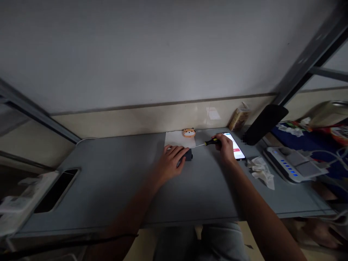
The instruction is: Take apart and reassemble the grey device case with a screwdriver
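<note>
My left hand [172, 161] rests on a small dark block [187, 155] on the grey table [114, 181], fingers curled over it and holding it down. My right hand [225, 146] grips a screwdriver [211, 142] with a black and yellow handle. Its thin shaft points left, with the tip close to the block's right end. A white sheet of paper [176, 139] lies just behind the block. An orange cat-face figure [189, 132] sits at the far edge of the sheet.
A lit phone [236, 146] lies under and right of my right hand. Crumpled tissue [261, 171] and a power strip with blue lights [290, 165] lie to the right. A carton [239, 118] and a black lamp head [265, 124] stand behind.
</note>
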Demonstrator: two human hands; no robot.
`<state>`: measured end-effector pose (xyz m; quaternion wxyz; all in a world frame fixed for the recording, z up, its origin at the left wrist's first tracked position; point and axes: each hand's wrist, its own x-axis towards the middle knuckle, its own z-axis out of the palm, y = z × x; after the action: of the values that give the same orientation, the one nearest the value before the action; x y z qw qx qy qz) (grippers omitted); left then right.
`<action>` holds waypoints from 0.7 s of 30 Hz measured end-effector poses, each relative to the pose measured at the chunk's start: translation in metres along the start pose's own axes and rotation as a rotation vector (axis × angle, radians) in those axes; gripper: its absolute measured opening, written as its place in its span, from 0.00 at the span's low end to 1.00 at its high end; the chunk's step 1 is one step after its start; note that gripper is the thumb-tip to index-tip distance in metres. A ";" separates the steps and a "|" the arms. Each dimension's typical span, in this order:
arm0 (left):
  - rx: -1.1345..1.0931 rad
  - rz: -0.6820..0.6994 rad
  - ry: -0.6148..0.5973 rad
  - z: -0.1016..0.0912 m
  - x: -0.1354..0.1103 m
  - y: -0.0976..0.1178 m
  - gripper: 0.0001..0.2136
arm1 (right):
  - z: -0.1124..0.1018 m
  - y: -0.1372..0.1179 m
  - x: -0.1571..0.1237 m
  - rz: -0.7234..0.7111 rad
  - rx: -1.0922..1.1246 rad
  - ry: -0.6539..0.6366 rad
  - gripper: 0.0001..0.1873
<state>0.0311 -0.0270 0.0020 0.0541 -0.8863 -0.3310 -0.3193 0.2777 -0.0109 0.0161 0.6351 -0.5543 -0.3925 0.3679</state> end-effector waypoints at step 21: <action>-0.163 -0.016 0.007 -0.008 0.000 -0.008 0.17 | -0.001 0.003 0.003 -0.021 -0.022 0.096 0.17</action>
<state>0.0219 -0.0232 0.0078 -0.0197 -0.8839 -0.3108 -0.3490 0.2795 -0.0081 0.0132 0.6510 -0.5740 -0.3715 0.3297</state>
